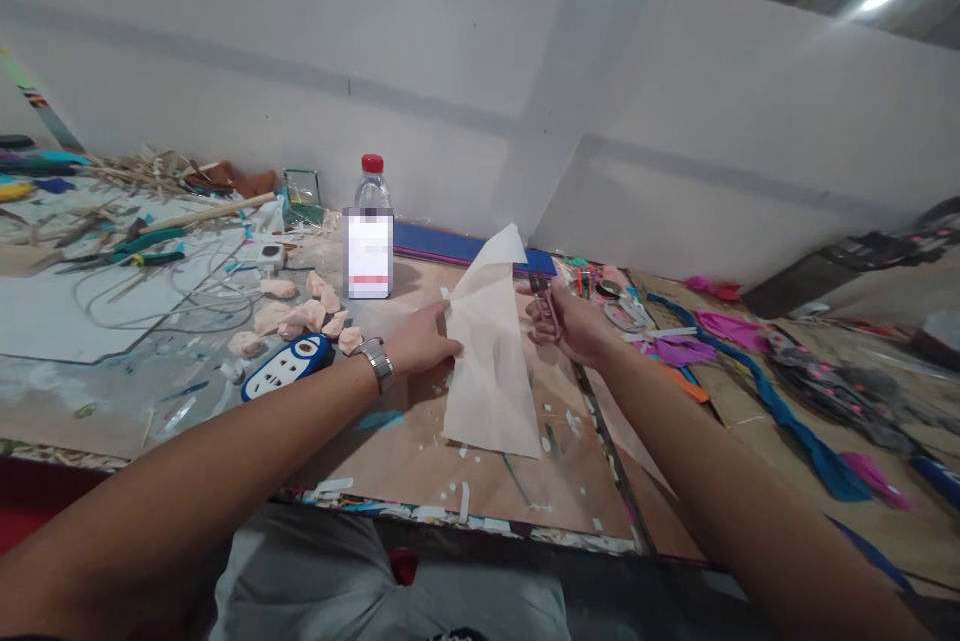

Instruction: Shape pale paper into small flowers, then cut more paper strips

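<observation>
A thin white sheet (491, 351), paper or cloth, is held up over the table, creased and with its top corner folded over. My left hand (424, 339), with a metal watch on the wrist, pinches the sheet's left edge between thumb and fingers. To the right of the sheet, my right hand (566, 323) is closed around what looks like scissors (550, 309), with pinkish handles; their blades are mostly hidden or blurred. The scissors are beside the sheet's right edge, and I cannot tell whether they touch it.
A lit phone (369, 256) stands against a red-capped bottle (373, 183). Peach-coloured lumps (292, 313) and a blue-and-white power strip (287, 368) lie left of my left hand. Pliers (142, 249) and wood strips are farther left. Blue and pink scraps (776, 411) cover the right side.
</observation>
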The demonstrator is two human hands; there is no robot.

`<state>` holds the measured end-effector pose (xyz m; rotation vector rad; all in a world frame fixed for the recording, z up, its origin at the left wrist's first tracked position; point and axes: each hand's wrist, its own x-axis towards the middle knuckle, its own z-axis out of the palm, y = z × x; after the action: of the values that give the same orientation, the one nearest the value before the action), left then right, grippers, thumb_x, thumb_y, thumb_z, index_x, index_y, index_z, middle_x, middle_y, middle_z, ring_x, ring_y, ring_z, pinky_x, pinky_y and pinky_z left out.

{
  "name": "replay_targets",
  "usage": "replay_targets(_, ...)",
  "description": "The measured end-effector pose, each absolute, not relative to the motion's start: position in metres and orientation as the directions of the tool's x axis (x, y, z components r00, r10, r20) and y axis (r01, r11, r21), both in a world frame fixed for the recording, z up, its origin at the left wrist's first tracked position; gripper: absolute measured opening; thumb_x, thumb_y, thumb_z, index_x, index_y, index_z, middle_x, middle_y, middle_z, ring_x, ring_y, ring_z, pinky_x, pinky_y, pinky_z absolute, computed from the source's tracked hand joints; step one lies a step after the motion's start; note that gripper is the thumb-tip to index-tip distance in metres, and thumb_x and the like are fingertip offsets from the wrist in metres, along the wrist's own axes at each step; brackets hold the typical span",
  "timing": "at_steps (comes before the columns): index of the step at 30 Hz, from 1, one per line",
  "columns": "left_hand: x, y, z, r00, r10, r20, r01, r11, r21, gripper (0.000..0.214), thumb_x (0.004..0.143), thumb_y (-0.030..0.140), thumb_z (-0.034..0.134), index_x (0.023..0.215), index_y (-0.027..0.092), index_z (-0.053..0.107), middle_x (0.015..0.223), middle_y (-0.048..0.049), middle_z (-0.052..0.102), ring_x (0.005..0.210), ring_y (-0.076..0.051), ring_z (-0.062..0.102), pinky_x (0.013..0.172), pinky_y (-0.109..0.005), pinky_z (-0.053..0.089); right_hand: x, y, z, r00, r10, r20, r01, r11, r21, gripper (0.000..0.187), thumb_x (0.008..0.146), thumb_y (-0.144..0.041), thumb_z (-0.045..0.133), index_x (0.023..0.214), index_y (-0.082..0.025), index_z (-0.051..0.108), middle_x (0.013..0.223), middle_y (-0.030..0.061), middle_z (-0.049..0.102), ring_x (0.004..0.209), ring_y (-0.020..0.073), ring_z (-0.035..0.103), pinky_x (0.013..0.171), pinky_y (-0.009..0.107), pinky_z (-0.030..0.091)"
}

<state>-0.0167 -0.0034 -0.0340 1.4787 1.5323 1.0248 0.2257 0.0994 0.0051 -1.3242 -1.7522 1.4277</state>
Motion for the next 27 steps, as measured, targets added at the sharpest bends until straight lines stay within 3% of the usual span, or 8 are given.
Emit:
replay_targets(4,-0.018,0.0,-0.038,-0.076,0.995,0.06,0.363,-0.029,0.931,0.065,0.069,0.016,0.076,0.132,0.013,0.062,0.128,-0.0128,0.073,0.113,-0.027,0.07,0.099,-0.034,0.055,0.219,0.048,-0.001,-0.539,0.792,-0.287,-0.022,-0.355,-0.935,0.04,0.108,-0.044,0.035,0.115,-0.014,0.061,0.072,-0.0052,0.042,0.053,0.0078,0.034,0.053,0.02,0.034)
replay_targets(6,-0.019,0.001,-0.041,-0.105,0.991,0.08,0.341,-0.04,0.939,0.07,0.07,0.016,0.075,0.137,0.013,0.059,0.132,-0.0128,0.071,0.114,-0.026,0.069,0.1,-0.034,0.055,0.213,0.021,-0.005,-0.592,0.739,-0.321,-0.09,-0.457,-0.885,0.036,0.107,-0.043,0.044,0.118,-0.014,0.062,0.072,-0.0051,0.045,0.054,0.0078,0.038,0.054,0.02,0.037)
replay_targets(10,-0.018,0.004,-0.043,-0.16,0.985,0.056,0.223,-0.019,0.975,0.079,0.076,0.015,0.068,0.152,0.013,0.044,0.122,-0.0117,0.074,0.087,-0.018,0.072,0.076,-0.028,0.059,0.203,-0.028,-0.015,-0.673,0.643,-0.367,-0.086,-0.561,-0.823,0.042,0.097,-0.055,0.062,0.112,-0.016,0.062,0.064,-0.0061,0.05,0.052,0.0092,0.047,0.055,0.022,0.042)
replay_targets(13,-0.017,0.005,-0.038,-0.244,0.97,-0.001,0.064,0.017,0.998,0.088,0.075,0.011,0.069,0.157,0.011,0.037,0.112,-0.0117,0.075,0.072,-0.014,0.068,0.062,-0.024,0.055,0.201,-0.053,-0.027,-0.734,0.573,-0.365,-0.033,-0.567,-0.823,0.05,0.097,-0.065,0.056,0.106,-0.016,0.061,0.061,-0.0024,0.062,0.043,0.0082,0.046,0.043,0.019,0.031)
replay_targets(17,-0.016,0.007,-0.032,-0.318,0.948,-0.018,-0.04,0.005,0.999,0.09,0.074,0.006,0.069,0.158,0.008,0.037,0.112,-0.0128,0.074,0.075,-0.013,0.067,0.065,-0.022,0.054,0.204,-0.069,-0.044,-0.862,0.375,-0.342,0.011,-0.659,-0.752,0.053,0.091,-0.07,0.063,0.104,-0.018,0.056,0.07,0.0048,0.075,0.045,0.0094,0.056,0.041,0.018,0.036)
replay_targets(22,-0.02,0.011,-0.041,-0.347,0.938,0.01,-0.067,-0.035,0.997,0.087,0.072,0.005,0.064,0.156,0.012,0.042,0.127,-0.0148,0.072,0.087,-0.015,0.07,0.078,-0.026,0.057,0.211,-0.075,-0.057,-0.935,0.188,-0.3,0.049,-0.771,-0.635,0.049,0.092,-0.064,0.067,0.108,-0.019,0.054,0.088,0.0088,0.077,0.061,0.0141,0.071,0.046,0.017,0.042)
replay_targets(27,-0.025,0.015,-0.053,-0.37,0.929,-0.011,-0.081,-0.021,0.997,0.081,0.077,0.008,0.059,0.155,0.02,0.043,0.127,-0.0121,0.072,0.088,-0.017,0.07,0.082,-0.03,0.058,0.215,-0.073,-0.056,-0.929,0.175,-0.328,0.036,-0.835,-0.548,0.044,0.094,-0.055,0.069,0.113,-0.017,0.056,0.099,0.01,0.075,0.077,0.0193,0.078,0.056,0.021,0.051)
